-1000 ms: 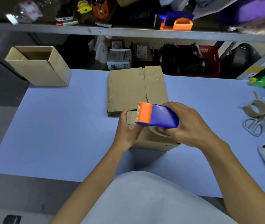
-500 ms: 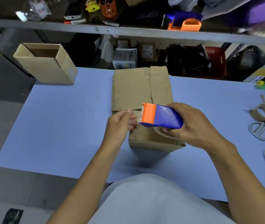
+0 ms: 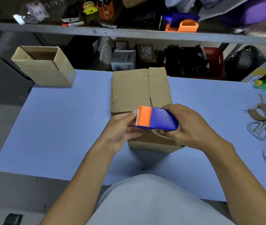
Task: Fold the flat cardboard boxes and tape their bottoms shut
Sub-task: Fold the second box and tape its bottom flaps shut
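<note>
Your right hand [image 3: 189, 125] grips the blue-and-orange plastic tape dispenser [image 3: 156, 118] above the small brown cardboard box [image 3: 155, 142]; your left hand [image 3: 122, 130] pinches at its toothed orange end.

a single wide-angle head view looks forward and down from the person's own eye height, standing at the near edge of the blue table [image 3: 51, 127]. it faces across the tabletop toward the shelf [image 3: 129, 32] behind, whose straight edge bows with the lens. the left hand [image 3: 121, 132] and right hand [image 3: 189, 129] sit close, near the frame's centre, with both forearms rising from the bottom edge
</note>
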